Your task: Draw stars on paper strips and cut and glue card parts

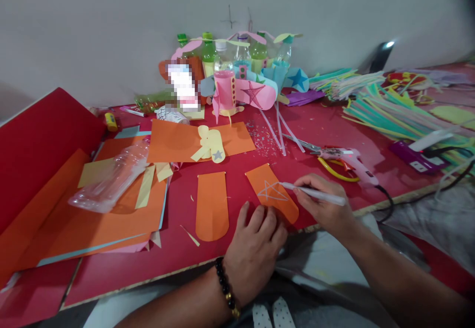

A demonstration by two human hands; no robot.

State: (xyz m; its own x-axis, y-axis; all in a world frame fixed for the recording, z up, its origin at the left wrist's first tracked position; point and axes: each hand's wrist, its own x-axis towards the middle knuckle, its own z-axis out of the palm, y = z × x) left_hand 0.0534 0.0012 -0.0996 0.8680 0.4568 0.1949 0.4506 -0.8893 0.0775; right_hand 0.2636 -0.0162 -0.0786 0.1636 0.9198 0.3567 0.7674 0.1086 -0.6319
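Note:
My right hand (326,202) pinches a whitish marker pen (322,194), its tip at the upper edge of an orange paper strip (284,207) with one rounded end. On that strip is a silver-grey star outline (273,192). My left hand (258,249), wearing a dark bead bracelet, rests palm down with fingers spread, its fingertips at the strip's lower left edge. A second rounded orange strip (212,207) lies left of it. Beyond them, several small pale yellow cut-outs (216,147), one marked with a grey star, lie on an orange sheet (170,140).
Decorated plastic bottles (224,90) stand at the back against the wall. A pink glue gun (358,167) and scissors (302,143) lie to the right, near bundles of pastel strips (386,115). Stacked orange paper (107,229) and a clear crushed bottle (111,179) lie left.

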